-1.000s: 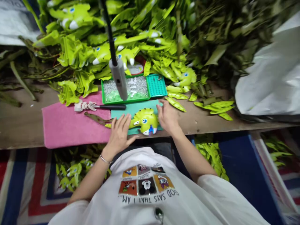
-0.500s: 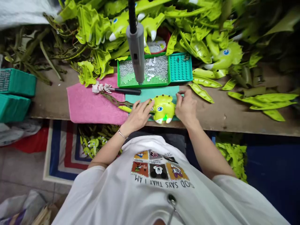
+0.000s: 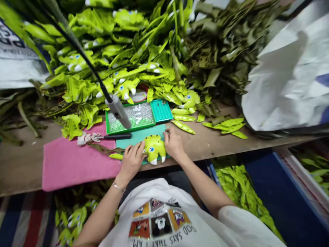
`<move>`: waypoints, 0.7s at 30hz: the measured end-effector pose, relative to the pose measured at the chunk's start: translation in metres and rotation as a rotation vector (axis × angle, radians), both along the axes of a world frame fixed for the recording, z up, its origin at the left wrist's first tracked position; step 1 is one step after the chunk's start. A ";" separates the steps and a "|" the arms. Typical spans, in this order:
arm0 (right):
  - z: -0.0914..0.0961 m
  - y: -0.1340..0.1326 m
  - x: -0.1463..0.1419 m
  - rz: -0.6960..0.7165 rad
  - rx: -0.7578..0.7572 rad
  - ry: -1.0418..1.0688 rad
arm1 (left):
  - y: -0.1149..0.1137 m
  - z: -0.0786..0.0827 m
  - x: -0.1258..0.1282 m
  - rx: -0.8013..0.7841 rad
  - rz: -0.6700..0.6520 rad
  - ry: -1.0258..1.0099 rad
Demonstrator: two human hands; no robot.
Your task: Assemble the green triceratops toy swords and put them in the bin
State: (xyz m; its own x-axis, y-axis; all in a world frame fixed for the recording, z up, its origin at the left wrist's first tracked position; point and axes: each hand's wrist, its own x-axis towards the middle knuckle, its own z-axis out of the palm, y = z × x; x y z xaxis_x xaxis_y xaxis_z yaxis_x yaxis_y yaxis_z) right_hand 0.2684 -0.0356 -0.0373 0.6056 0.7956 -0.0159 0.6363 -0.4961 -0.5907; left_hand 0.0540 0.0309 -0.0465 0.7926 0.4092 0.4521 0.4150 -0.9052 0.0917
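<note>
A lime-green toy dinosaur head (image 3: 154, 149) with a blue eye and white horns lies on a teal mat (image 3: 140, 135) at the bench's front edge. My left hand (image 3: 132, 160) rests against its left side, fingers curled on the toy. My right hand (image 3: 173, 144) holds its right side, fingers bent around it. Just behind stands a green tray (image 3: 138, 116) with small silver screws and a teal gridded section. A grey electric screwdriver (image 3: 118, 109) hangs on a black cable over the tray.
A pink cloth (image 3: 74, 161) lies left of the mat with a black-handled tool (image 3: 105, 137) on it. A big heap of green toy shells (image 3: 123, 65) fills the back of the bench. A white sack (image 3: 288, 79) sits right. More shells lie below the bench (image 3: 239, 192).
The view has swung about between frames. Both hands stay on the dinosaur head, and the left hand has closed in against its side.
</note>
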 end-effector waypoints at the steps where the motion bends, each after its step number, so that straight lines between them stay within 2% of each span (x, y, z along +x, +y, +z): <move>1: 0.001 -0.001 0.001 0.017 0.012 0.001 | 0.002 0.001 -0.001 0.001 -0.012 0.003; 4: 0.008 -0.004 0.014 0.117 0.108 0.048 | 0.011 0.006 -0.006 0.011 -0.052 0.004; 7: 0.023 0.005 0.052 0.177 0.236 0.063 | 0.017 0.012 -0.013 0.005 -0.054 0.000; 10: 0.042 0.037 0.104 0.080 0.350 -0.049 | 0.014 0.016 -0.014 -0.086 -0.023 0.045; 13: 0.053 0.089 0.144 -0.098 0.433 -0.238 | 0.006 0.018 -0.010 -0.156 0.050 0.089; 17: 0.053 0.148 0.167 -0.223 0.314 -0.296 | 0.000 0.019 -0.007 -0.206 0.100 0.075; 19: 0.053 0.160 0.174 -0.240 0.308 -0.281 | -0.001 0.023 -0.007 -0.239 0.087 0.016; 21: 0.056 0.157 0.179 -0.244 0.351 -0.305 | -0.004 0.029 -0.005 -0.293 0.054 -0.095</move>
State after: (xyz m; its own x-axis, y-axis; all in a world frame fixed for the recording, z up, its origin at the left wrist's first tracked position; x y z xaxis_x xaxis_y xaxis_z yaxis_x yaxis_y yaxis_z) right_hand 0.4470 0.1212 0.0186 0.7096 0.5569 0.4317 0.6958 -0.4570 -0.5541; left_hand 0.0493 0.0273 -0.0180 0.7256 0.5738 0.3798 0.4390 -0.8111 0.3865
